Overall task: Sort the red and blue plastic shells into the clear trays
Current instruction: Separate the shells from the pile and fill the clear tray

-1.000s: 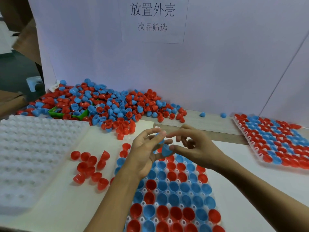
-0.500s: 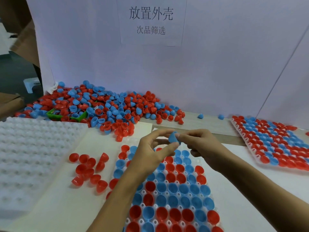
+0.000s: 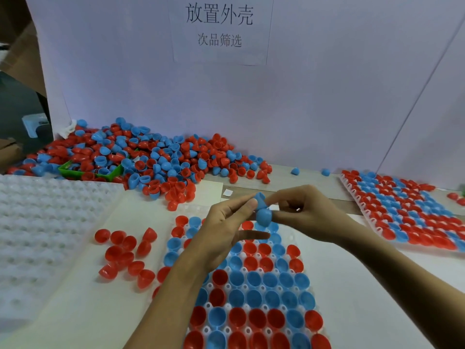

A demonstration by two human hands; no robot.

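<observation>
**Two blue shells pinched between both hands above the middle tray**

Both hands are meeting over the far end of the middle tray (image 3: pixel 251 333), and two blue shells are sitting right where the fingertips come together. The upper blue shell (image 3: pixel 260 198) is lying between the left thumb tip and the right index fingertip; the lower blue shell (image 3: pixel 263 217) is hanging just beneath it, touching it, rounded side toward the camera. The left hand (image 3: pixel 226 230) is reaching in from the near edge of the table (image 3: pixel 364 311), palm turned rightward, thumb and index finger pinching the shells while a lower finger is pointing straight out to the right over the tray. The right hand (image 3: pixel 304 215) is coming in from the right, its fingers curled and its thumb and index finger gripping the same pair — which shell each hand really owns cannot be told.

Under the hands, the middle tray is holding red and blue shells, open side up, in rows. Left of it a small group of loose red shells (image 3: pixel 125 255) is lying on the table, and beyond them, at the left edge, an empty white tray (image 3: pixel 42 230) is resting. A big mixed pile of shells (image 3: pixel 141 157) is banked against the back wall at the far left, with a green bin (image 3: pixel 93 172) half buried in it. A filled tray (image 3: pixel 402 210) is lying at the far right.
</observation>
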